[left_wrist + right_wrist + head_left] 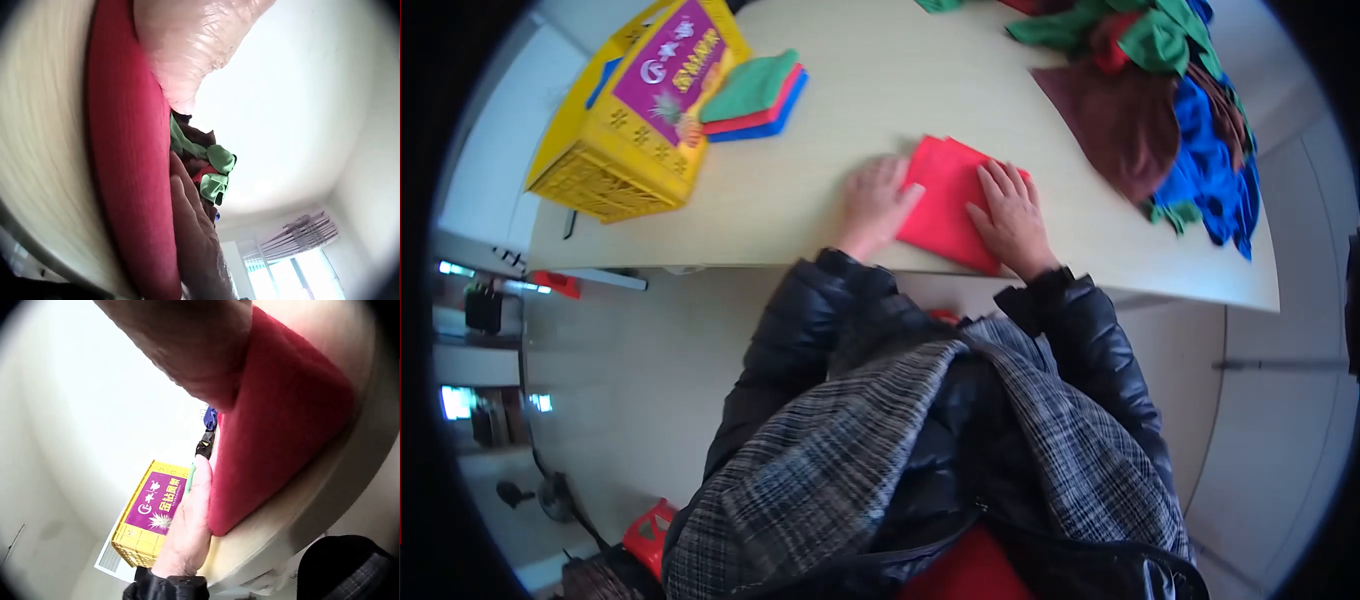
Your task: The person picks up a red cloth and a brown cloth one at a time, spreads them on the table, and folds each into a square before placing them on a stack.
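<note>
A folded red cloth [948,205] lies near the table's front edge in the head view. The left hand [877,205] is at its left side, thumb touching the cloth's edge, fingers extended on the table. Across from it the right hand [1014,222] rests on the cloth's right part with fingers extended. The left wrist view shows the red cloth [128,150] close up, with the right hand [197,244] beyond it. In the right wrist view the left hand [190,519] stands at the far side of the red cloth [281,419].
A yellow crate [625,165] stands at the table's left. Beside it lies a stack of folded cloths, green [750,88] on top, red and blue below. Loose brown [1120,125], blue [1200,160] and green cloths are heaped at the right. The table's front edge [780,267] runs near the forearms.
</note>
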Demonstrator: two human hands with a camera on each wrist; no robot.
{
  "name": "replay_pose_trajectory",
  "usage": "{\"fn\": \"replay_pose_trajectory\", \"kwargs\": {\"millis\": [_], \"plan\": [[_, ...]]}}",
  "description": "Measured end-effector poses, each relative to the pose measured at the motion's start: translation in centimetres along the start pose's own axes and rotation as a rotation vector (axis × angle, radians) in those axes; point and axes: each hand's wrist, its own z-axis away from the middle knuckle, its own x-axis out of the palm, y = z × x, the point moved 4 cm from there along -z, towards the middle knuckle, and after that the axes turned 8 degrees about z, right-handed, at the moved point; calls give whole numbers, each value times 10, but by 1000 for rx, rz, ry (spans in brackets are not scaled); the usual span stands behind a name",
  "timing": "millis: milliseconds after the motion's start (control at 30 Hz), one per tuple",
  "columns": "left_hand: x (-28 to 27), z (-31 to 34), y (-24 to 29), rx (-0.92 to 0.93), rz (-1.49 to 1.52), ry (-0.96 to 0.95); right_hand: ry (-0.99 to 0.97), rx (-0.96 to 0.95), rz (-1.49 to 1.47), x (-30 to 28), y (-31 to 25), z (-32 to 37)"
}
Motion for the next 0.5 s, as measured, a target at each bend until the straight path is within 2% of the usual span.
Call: {"fn": "replay_pose_trajectory", "kwargs": {"millis": [100, 200, 300, 500], "plan": [[-6, 12, -12, -24, 29, 32, 27, 39, 37, -9, -16, 3], [-28, 17, 2, -43, 137, 57, 122, -20, 8, -9, -45, 2], [-29, 16, 49, 162, 13, -26, 83, -12, 24, 8, -50, 5], [2, 27, 54, 227, 65, -89, 63, 0, 56, 18, -46, 14]]}}
